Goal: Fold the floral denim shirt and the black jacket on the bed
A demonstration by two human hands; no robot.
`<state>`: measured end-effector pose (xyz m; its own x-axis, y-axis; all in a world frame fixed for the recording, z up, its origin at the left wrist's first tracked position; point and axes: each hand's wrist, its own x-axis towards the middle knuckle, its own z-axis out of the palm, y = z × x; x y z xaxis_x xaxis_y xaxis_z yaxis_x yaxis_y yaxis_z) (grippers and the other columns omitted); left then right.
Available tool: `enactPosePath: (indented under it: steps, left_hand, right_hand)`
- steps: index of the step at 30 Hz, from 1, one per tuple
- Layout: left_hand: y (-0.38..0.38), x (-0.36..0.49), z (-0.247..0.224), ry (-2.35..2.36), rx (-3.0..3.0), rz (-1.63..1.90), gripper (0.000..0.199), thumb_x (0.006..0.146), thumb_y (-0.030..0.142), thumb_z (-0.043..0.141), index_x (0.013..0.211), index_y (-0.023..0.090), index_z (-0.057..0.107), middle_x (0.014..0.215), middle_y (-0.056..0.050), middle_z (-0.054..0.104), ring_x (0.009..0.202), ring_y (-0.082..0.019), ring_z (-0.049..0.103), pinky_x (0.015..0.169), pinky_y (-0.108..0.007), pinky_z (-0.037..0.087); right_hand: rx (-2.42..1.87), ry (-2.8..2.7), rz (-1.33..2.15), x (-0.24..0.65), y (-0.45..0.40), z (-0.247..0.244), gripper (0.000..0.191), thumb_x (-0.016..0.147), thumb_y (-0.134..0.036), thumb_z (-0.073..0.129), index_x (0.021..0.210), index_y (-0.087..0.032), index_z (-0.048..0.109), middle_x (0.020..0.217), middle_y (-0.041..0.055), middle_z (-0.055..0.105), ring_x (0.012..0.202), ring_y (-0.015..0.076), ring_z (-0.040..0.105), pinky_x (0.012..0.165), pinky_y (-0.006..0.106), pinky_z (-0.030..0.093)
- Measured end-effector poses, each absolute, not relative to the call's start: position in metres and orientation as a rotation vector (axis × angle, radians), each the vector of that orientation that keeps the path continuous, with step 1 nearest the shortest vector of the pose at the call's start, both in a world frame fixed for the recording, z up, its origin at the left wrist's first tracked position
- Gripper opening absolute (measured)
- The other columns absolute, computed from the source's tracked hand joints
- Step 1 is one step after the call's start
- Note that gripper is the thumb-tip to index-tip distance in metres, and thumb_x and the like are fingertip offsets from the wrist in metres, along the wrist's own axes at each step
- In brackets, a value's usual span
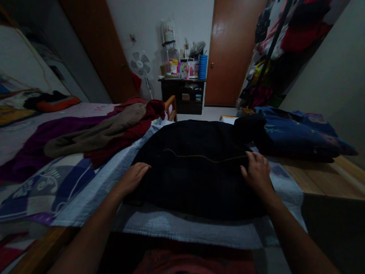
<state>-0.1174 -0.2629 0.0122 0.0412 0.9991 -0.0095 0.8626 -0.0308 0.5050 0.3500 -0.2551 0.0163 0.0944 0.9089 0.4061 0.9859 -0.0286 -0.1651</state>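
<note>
A dark garment (pixel 194 182) with a thin tan seam line lies spread over a pale blue cloth (pixel 182 228). At the garment's left edge rests my left hand (pixel 136 176), its fingers close together; whether it pinches any fabric is hidden. My right hand (pixel 257 171) touches the garment's right side near the end of the seam line, thumb and fingers apart. Both palms face down.
Purple, grey-brown and red clothes (pixel 99 133) lie on the bed at the left. Folded blue clothes (pixel 299 131) are piled on a wooden surface (pixel 322 177) at the right. Farther back stand a fan (pixel 140 64), a dark cabinet (pixel 182 97) and hanging clothes.
</note>
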Motion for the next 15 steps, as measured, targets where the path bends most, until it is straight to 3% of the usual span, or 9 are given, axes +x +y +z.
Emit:
enactPosePath:
  steps: [4, 8, 11, 15]
  left_hand:
    - [-0.259, -0.109, 0.002, 2.105, 2.071, 0.194, 0.059, 0.084, 0.041, 0.046, 0.136, 0.013, 0.048, 0.136, -0.018, 0.052, 0.123, -0.031, 0.051, 0.104, -0.041, 0.038]
    - [-0.258, -0.100, -0.004, 2.288, 1.894, -0.011, 0.079, 0.084, 0.053, 0.049, 0.150, 0.017, 0.024, 0.135, -0.024, 0.049, 0.111, -0.037, 0.060, 0.089, -0.045, 0.046]
    - [-0.256, -0.102, -0.007, 2.321, 1.821, -0.034, 0.079, 0.085, 0.054, 0.047, 0.150, 0.016, 0.023, 0.126, -0.026, 0.056, 0.107, -0.039, 0.062, 0.085, -0.046, 0.047]
    - [-0.249, -0.113, -0.006, 2.172, 1.849, 0.135, 0.059, 0.086, 0.035, 0.050, 0.141, 0.015, 0.038, 0.115, -0.017, 0.066, 0.106, -0.029, 0.064, 0.087, -0.036, 0.046]
  right_hand:
    - [-1.530, -2.281, 0.097, 0.287, -0.260, 0.002, 0.041, 0.087, -0.031, 0.051, 0.126, -0.019, 0.057, 0.134, 0.0143, 0.052, 0.124, 0.0289, 0.048, 0.104, 0.044, 0.039]
    - [-1.404, -2.413, 0.242, 0.241, -0.257, -0.025, 0.053, 0.090, -0.041, 0.051, 0.138, -0.021, 0.048, 0.151, 0.0116, 0.037, 0.141, 0.0301, 0.028, 0.113, 0.050, 0.026]
    - [-1.473, -2.480, 0.332, 0.227, -0.253, -0.043, 0.061, 0.091, -0.052, 0.046, 0.145, -0.023, 0.041, 0.157, 0.0100, 0.025, 0.146, 0.0310, 0.016, 0.114, 0.053, 0.020]
    - [-1.522, -2.540, 0.355, 0.226, -0.251, -0.059, 0.062, 0.092, -0.055, 0.043, 0.146, -0.025, 0.040, 0.159, 0.0095, 0.019, 0.146, 0.0311, 0.012, 0.114, 0.055, 0.017]
